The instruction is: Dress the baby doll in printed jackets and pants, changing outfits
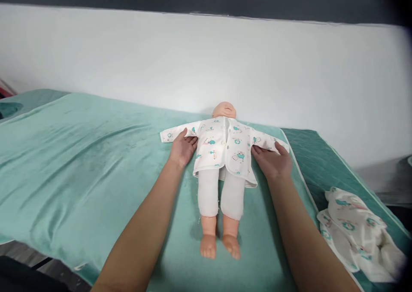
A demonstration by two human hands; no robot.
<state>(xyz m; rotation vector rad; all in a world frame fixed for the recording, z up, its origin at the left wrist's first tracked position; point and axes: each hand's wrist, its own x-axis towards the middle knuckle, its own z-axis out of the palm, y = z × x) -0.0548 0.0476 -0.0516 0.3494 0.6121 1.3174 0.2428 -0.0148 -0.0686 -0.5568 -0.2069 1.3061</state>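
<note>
In front of you a pale green sheet (96, 167) spreads across the scene, creased on the left, and right of centre the doll (233, 193) lies on it face up, head at the far end by the white wall (144, 60) and feet towards you. It wears a white jacket (210, 148) printed with small teal and pink figures; the two front panels run side by side down the chest and part at the hem, where the back panel shows below. At the near right, a bunched garment (357, 236) with a similar print lies on darker green cloth (302, 154). The doll's legs are white down to the shins, with bare, flesh-toned feet (208, 245); its bald head (224, 110) is tipped back. Both sleeves stretch outward, left and right. Your right hand (273, 161) is palm up and loosely spread, fingertips against the jacket's right side under the sleeve, thumb up at the sleeve's edge near the cuff. Your left hand (184, 149) mirrors it, fingers uncurled by the jacket's left side, thumb over the left sleeve's lower edge. Neither hand is clenched on the fabric; how firmly they touch it, you cannot tell.
</note>
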